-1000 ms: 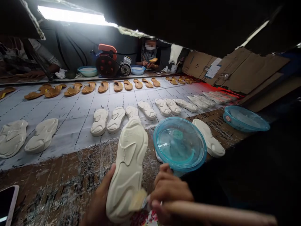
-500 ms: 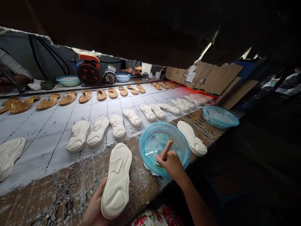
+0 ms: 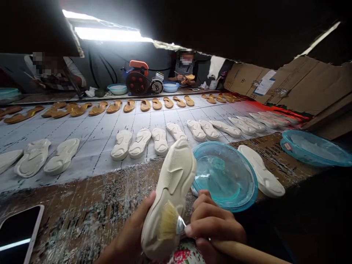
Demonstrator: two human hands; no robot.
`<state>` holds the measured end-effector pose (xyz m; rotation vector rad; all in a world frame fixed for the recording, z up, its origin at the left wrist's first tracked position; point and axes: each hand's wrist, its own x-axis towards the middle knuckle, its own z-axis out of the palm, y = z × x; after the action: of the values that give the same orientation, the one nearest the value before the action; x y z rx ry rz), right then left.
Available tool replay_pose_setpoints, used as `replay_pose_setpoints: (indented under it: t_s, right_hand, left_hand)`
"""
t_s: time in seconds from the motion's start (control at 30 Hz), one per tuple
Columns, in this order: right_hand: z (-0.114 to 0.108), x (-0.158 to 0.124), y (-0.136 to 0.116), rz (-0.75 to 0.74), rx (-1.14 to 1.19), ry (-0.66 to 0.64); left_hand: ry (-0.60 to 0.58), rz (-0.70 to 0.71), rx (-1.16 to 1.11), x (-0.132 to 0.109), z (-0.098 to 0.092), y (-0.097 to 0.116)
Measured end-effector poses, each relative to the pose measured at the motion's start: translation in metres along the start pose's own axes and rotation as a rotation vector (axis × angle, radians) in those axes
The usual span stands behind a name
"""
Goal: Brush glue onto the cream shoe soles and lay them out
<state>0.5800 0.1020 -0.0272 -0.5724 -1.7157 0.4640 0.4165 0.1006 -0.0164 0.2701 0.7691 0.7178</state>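
The left hand point(image 3: 129, 229) cups a pale foam shoe sole point(image 3: 172, 192) from beneath, thumb against its edge, and holds it tilted up above the counter point(image 3: 82, 190). The right hand point(image 3: 216, 227) is closed around the long wooden handle of a flat brush point(image 3: 169, 221), whose pale bristles press on the sole's lower part. The sole's upper edge sits just beside the rim of a clear blue plastic bowl point(image 3: 224, 176), leaving little room on that side, and a floral cloth point(image 3: 187, 253) shows below the hands. A loose sole point(image 3: 261, 170) lies right of the bowl, and a phone point(image 3: 19, 234) lies well left near the counter's front edge, with open counter between it and the left hand. Beyond the counter's far edge, rows of white soles point(image 3: 140, 143) lie on a ruled sheet point(image 3: 90, 161)
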Motion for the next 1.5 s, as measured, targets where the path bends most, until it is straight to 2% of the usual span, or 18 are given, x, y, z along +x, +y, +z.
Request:
replay_pose_setpoints:
  t_s: [0.1,0.17,0.33,0.5,0.63,0.7,0.8,0.9,1.0,1.1,1.23,1.37,1.43,1.5]
  right_hand:
    - [0.003,0.005,0.0,-0.031,0.046,-0.032]
    - [0.001,0.008,0.001,-0.035,0.033,-0.035]
    - [-0.002,0.007,-0.001,-0.025,-0.013,0.018]
    - [-0.005,-0.006,0.0,0.006,0.033,-0.136]
    - [-0.009,0.0,-0.004,0.011,-0.018,-0.021]
    - [-0.01,0.006,-0.005,-0.007,-0.079,-0.011]
    - [-0.009,0.01,-0.007,-0.035,-0.083,-0.09]
    - [-0.008,0.008,-0.012,-0.066,-0.053,-0.226]
    - [-0.009,0.004,-0.018,-0.099,-0.109,-0.309]
    - [-0.013,-0.001,-0.014,-0.074,-0.155,-0.303]
    - [-0.021,-0.009,0.005,-0.052,-0.114,-0.182]
    - [-0.038,-0.017,0.025,0.154,-0.115,-0.083]
    - [-0.052,-0.023,0.037,0.306,-0.174,-0.004]
    - [-0.067,-0.028,0.051,0.458,-0.266,0.09]
  left_hand:
    - [-0.149,-0.007,-0.087,-0.007,-0.004,-0.004]
    - [-0.149,0.029,-0.065,-0.012,-0.005,-0.003]
    - [0.023,0.123,0.248,-0.024,-0.001,0.005]
    - [0.15,0.051,0.086,-0.016,0.003,0.002]
    - [0.338,0.231,0.37,-0.01,0.009,-0.002]
    - [0.382,0.325,0.492,-0.011,0.013,-0.002]
    - [0.396,0.43,0.524,-0.011,0.02,-0.003]
    - [0.477,0.554,0.435,-0.008,0.023,-0.005]
    - [0.547,0.544,0.305,-0.003,0.024,-0.004]
    - [0.508,0.364,0.119,0.0,0.026,0.001]
    - [0.344,0.168,-0.071,0.007,0.02,0.007]
    - [0.18,0.001,-0.097,0.018,-0.002,0.012]
    - [0.172,-0.003,-0.076,0.022,-0.013,0.016]
    - [0.196,0.149,-0.083,0.023,-0.019,0.02]
